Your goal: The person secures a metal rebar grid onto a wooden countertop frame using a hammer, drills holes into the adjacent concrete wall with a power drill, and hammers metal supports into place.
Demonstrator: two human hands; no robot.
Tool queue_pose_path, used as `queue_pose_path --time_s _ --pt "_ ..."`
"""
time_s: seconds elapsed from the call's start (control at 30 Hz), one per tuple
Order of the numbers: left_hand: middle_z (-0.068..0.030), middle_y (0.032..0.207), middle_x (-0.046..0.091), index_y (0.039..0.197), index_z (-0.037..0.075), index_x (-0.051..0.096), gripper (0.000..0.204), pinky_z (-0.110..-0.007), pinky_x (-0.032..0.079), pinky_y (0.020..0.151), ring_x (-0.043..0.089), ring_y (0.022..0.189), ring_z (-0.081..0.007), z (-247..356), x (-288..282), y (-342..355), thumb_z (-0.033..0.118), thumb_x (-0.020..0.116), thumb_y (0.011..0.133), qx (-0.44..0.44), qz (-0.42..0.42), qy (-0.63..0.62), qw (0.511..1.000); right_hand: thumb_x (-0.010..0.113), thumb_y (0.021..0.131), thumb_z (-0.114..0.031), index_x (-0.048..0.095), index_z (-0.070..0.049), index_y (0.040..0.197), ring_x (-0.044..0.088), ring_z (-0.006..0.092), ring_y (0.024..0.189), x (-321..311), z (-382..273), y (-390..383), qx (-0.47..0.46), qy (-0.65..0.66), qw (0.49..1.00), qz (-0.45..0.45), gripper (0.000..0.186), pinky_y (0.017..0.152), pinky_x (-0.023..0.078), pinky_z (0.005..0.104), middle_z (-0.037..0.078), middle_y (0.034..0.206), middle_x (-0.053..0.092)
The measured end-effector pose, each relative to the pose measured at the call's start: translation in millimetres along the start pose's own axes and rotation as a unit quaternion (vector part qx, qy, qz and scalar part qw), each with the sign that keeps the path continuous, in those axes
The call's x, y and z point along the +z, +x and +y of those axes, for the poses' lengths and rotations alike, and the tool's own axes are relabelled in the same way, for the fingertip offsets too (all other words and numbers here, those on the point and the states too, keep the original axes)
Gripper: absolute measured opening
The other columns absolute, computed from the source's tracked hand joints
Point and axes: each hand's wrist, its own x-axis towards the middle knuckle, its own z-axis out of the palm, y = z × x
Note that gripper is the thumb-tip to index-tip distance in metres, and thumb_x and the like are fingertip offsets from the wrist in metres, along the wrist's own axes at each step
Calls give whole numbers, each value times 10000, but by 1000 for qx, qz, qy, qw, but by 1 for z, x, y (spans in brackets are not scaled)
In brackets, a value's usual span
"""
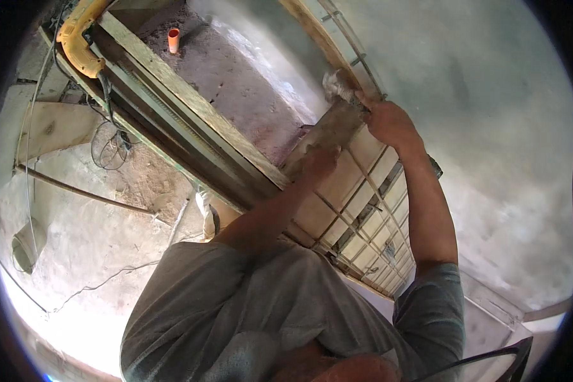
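Observation:
My left hand [319,162] has its fingers curled on a dusty wooden board [325,130] that lies across the end of a timber framework [197,127]. My right hand [388,121] is at the board's upper end, its fingers bent against a long wooden strip and beside a pale, rough lump [334,86] that I cannot make out clearly; what they hold is hidden. Beneath and right of both hands a grid of steel rebar [363,210] runs over plywood formwork.
A yellow power tool [79,48] with a black cord rests on the frame at upper left. An orange pipe [173,41] stands inside the recess. Cables, rods and loose debris [156,181] lie on the floor at left. A grey plastered wall [503,127] borders the right.

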Motion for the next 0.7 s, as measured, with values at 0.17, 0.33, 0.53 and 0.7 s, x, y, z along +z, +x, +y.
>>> queue_pose_path --time_s 0.17,0.33,0.53,0.7 --pt "-270 1061 588 1102 -65 532 484 -443 551 723 637 833 -387 29 -81 -17 399 486 973 -122 -64 -146 980 540 907 -201 504 -242 1380 621 376 1036 42 7 3 -40 39 994 92 475 887 506 459 214 1134 639" --pt "-319 1152 548 1157 -85 539 465 -397 564 683 649 860 -368 27 -34 -19 303 565 903 -86 61 -60 993 545 912 -204 496 -244 1386 623 381 1026 35 12 34 -8 -108 988 -110 478 878 510 449 217 1118 643" --pt "-313 1188 524 1190 -102 542 474 -323 580 650 667 911 -295 29 -55 -21 104 640 775 -114 -63 -37 991 509 882 -119 495 -238 1385 634 386 995 -31 -38 16 -42 26 993 103 516 844 516 471 206 1069 658" --pt "-308 1224 485 1147 -83 562 423 -338 585 633 677 872 -283 35 -42 -17 99 652 777 -91 -57 -4 994 547 910 -198 483 -269 1397 628 374 1029 38 11 29 -70 -151 985 -35 496 865 518 454 201 1144 636"
